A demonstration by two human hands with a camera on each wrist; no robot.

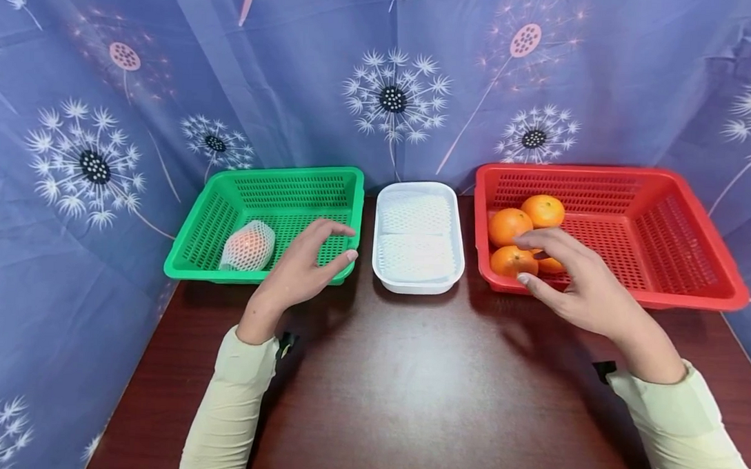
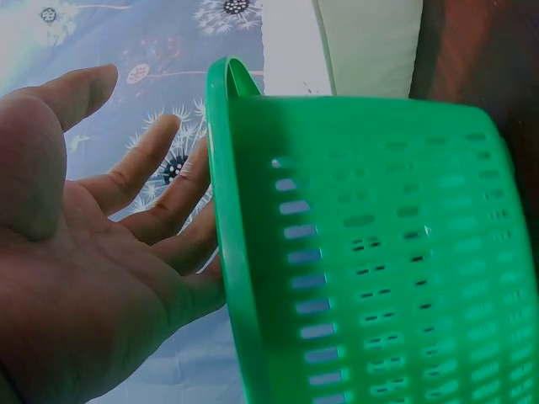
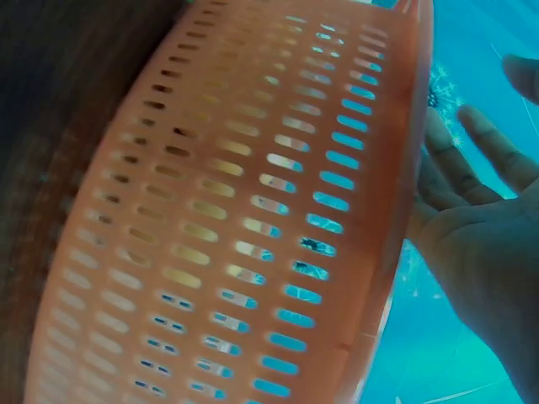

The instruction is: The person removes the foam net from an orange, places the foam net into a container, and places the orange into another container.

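My left hand (image 1: 307,263) hovers over the front right part of a green basket (image 1: 189,235), fingers spread and nothing held. The left wrist view shows its palm and loose fingers (image 2: 139,164) beside the basket's rim. Inside that basket lies a round reddish fruit in a white foam net (image 1: 249,246). My right hand (image 1: 587,287) is over the front edge of a red basket (image 1: 712,274), thumb and fingers apart around nothing. Just beyond its fingertips several oranges (image 1: 510,227) sit in the basket's left end. One orange is partly hidden by that hand.
Between the two baskets stands a white tray (image 1: 417,287) with white netted foam (image 1: 416,229) in it. All three stand on a dark brown table (image 1: 408,374). A blue curtain with dandelion prints (image 1: 306,73) hangs right behind them and along the left side.
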